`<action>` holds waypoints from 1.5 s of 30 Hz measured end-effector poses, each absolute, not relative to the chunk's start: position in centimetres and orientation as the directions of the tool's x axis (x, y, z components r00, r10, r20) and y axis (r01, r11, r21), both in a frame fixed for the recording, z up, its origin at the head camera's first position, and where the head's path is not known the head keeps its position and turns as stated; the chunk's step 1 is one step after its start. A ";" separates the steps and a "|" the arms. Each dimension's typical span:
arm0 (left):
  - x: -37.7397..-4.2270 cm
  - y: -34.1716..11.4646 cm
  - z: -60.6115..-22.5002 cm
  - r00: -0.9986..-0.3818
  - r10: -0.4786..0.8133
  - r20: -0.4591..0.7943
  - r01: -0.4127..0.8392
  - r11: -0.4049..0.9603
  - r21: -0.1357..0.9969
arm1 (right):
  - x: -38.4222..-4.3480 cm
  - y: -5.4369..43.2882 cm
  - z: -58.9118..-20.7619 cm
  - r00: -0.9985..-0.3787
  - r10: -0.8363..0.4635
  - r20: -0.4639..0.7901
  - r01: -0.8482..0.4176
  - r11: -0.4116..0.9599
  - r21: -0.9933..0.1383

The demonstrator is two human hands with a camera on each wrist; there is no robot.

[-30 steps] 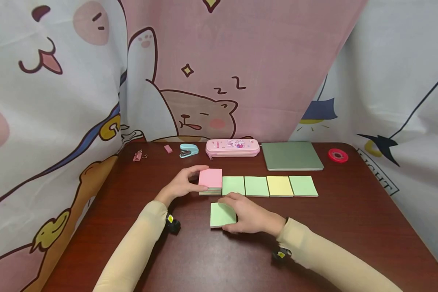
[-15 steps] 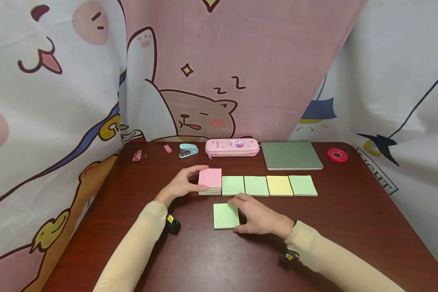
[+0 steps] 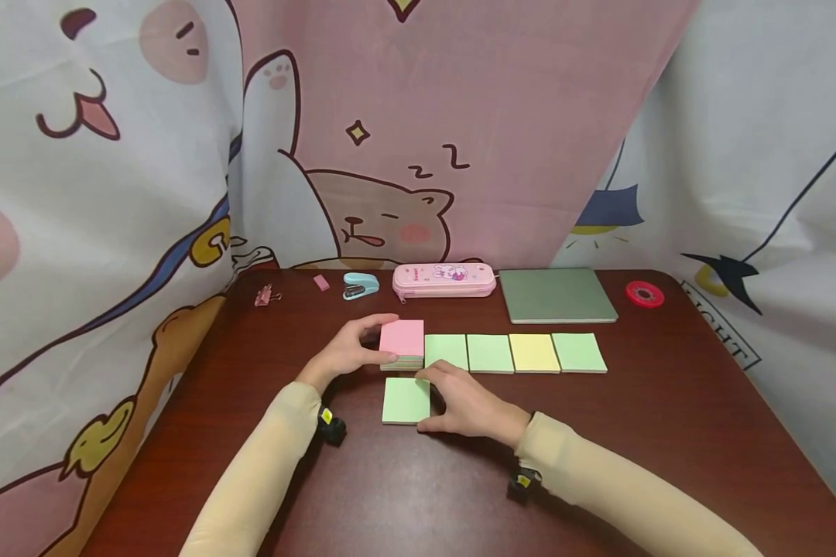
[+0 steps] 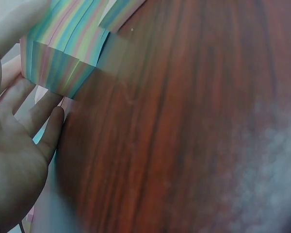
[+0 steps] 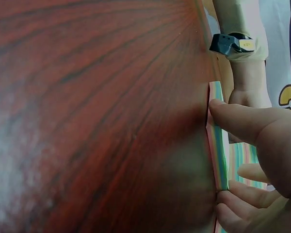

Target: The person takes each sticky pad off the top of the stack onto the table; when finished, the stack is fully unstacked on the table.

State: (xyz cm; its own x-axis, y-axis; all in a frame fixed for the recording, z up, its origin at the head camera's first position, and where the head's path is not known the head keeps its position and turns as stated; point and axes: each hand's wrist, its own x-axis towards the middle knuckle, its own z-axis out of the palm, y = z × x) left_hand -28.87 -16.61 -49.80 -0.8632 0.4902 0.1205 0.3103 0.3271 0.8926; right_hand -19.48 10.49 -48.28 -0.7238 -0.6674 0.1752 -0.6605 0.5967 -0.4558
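Observation:
My left hand (image 3: 341,354) grips the left side of a tall stack of sticky note pads (image 3: 401,339) with a pink top sheet. In the left wrist view the stack's striped, many-coloured edges (image 4: 63,60) show between thumb and fingers. Just in front of that stack, my right hand (image 3: 470,401) holds a thin green-topped sticky note pad (image 3: 406,401) by its right side, thumb at the near edge and fingers at the far one. The right wrist view shows the thumb against the pad's layered edge (image 5: 217,141).
Right of the stack runs a row of flat pads, among them a yellow pad (image 3: 534,353) and a green pad (image 3: 580,353). Behind lie a binder clip (image 3: 265,295), eraser (image 3: 321,283), blue stapler (image 3: 360,286), pink pencil case (image 3: 444,281), green notebook (image 3: 559,295) and red round item (image 3: 644,294).
My right hand shifts slightly right at first, then left and a little away from me, carrying the green-topped pad to just in front of the stack. The left hand stays on the stack.

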 end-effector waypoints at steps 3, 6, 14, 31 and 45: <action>-28.8 -16.6 -49.7 -0.863 0.493 0.115 0.305 0.326 0.895 | -19.6 10.2 -48.4 -0.727 -0.660 0.188 -0.660 0.598 -0.454; -28.8 -16.6 -49.6 -0.864 0.492 0.108 0.300 0.329 0.895 | -19.6 9.9 -48.5 -0.727 -0.658 0.194 -0.661 0.597 -0.454; -28.8 -16.6 -49.7 -0.864 0.493 0.101 0.290 0.324 0.900 | -19.7 9.6 -48.3 -0.735 -0.652 0.189 -0.654 0.607 -0.451; -28.9 -16.7 -49.7 -0.868 0.487 0.101 0.291 0.332 0.897 | -20.2 11.0 -46.7 -0.716 -0.655 0.242 -0.673 0.556 -0.487; -29.0 -16.7 -49.9 -0.853 0.505 0.133 0.325 0.315 0.892 | -25.7 10.4 -44.7 -0.747 -0.593 0.300 -0.658 0.597 -0.459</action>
